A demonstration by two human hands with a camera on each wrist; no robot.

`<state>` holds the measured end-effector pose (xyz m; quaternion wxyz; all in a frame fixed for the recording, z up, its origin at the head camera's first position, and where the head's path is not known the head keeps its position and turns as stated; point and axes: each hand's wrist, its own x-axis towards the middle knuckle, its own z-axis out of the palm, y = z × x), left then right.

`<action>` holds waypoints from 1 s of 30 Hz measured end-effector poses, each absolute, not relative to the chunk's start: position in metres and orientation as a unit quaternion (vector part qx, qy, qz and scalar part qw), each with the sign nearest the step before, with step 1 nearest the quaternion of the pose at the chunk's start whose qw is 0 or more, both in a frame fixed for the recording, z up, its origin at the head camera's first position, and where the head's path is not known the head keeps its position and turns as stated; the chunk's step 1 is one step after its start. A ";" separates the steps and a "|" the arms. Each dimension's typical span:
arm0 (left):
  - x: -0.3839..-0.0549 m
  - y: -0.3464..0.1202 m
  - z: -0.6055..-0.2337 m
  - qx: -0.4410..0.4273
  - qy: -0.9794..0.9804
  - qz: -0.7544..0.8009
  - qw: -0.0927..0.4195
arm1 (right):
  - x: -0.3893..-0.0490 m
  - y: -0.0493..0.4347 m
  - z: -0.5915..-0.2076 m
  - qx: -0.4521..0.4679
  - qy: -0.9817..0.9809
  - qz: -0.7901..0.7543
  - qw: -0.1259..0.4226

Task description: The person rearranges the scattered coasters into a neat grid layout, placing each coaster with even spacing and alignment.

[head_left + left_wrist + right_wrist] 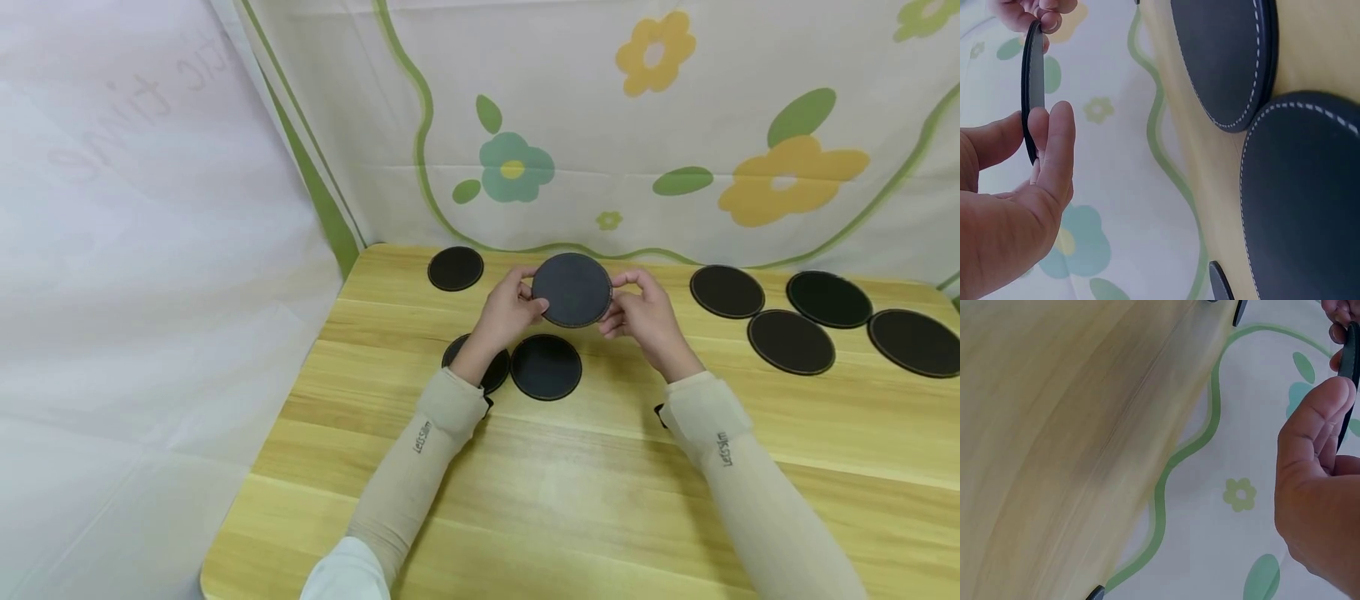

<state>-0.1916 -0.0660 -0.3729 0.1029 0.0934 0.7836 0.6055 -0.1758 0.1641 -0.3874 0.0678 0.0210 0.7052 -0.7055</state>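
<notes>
A round black coaster [572,290] is held up above the back part of the table, its flat face turned toward the head camera. My left hand [510,310] pinches its left edge, thumb on the near face and fingers behind, as the left wrist view also shows with the coaster [1034,94] edge-on. At the opposite edge, my right hand [641,315] grips the rim between thumb and fingers. Below the left forearm lie two more coasters: one [546,367] in full sight, the other [495,375] partly covered by the left wrist. White stitching runs round their rims.
A single coaster [455,268] lies at the table's back left. Several more, including one coaster [791,342], are grouped at the right, close together. The wooden table [570,500] meets a flower-printed cloth [585,183] at its back edge; white cloth [150,292] hangs at the left.
</notes>
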 end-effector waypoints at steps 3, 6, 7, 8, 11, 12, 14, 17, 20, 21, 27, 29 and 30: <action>-0.189 -0.064 -0.372 0.096 0.781 0.608 0.107 | -0.172 0.167 -0.386 0.013 0.708 -0.702 0.071; -0.186 -0.062 -0.372 0.103 0.780 0.607 0.113 | -0.168 0.170 -0.385 0.003 0.712 -0.698 0.077; -0.185 -0.062 -0.372 0.104 0.779 0.607 0.116 | -0.166 0.171 -0.385 -0.001 0.714 -0.696 0.080; -0.185 -0.061 -0.372 0.106 0.778 0.607 0.119 | -0.165 0.172 -0.385 -0.005 0.715 -0.694 0.083; -0.182 -0.060 -0.374 0.114 0.785 0.597 0.122 | -0.161 0.175 -0.386 -0.017 0.719 -0.689 0.095; -0.181 -0.059 -0.375 0.117 0.788 0.593 0.121 | -0.160 0.176 -0.386 -0.020 0.720 -0.687 0.098; -0.179 -0.058 -0.377 0.121 0.791 0.587 0.125 | -0.157 0.178 -0.386 -0.025 0.721 -0.684 0.103; -0.175 -0.055 -0.378 0.123 0.786 0.589 0.140 | -0.153 0.181 -0.386 -0.026 0.725 -0.680 0.106; -0.171 -0.051 -0.381 0.119 0.772 0.602 0.166 | -0.148 0.185 -0.386 -0.020 0.731 -0.673 0.112; -0.170 -0.050 -0.382 0.117 0.766 0.607 0.175 | -0.147 0.187 -0.387 -0.018 0.734 -0.669 0.117; -0.163 -0.043 -0.392 0.115 0.739 0.631 0.206 | -0.137 0.196 -0.392 -0.014 0.740 -0.656 0.145; -0.160 -0.040 -0.396 0.114 0.731 0.636 0.218 | -0.133 0.199 -0.393 -0.015 0.740 -0.656 0.148; -0.158 -0.039 -0.398 0.114 0.728 0.637 0.225 | -0.132 0.200 -0.393 -0.015 0.741 -0.654 0.150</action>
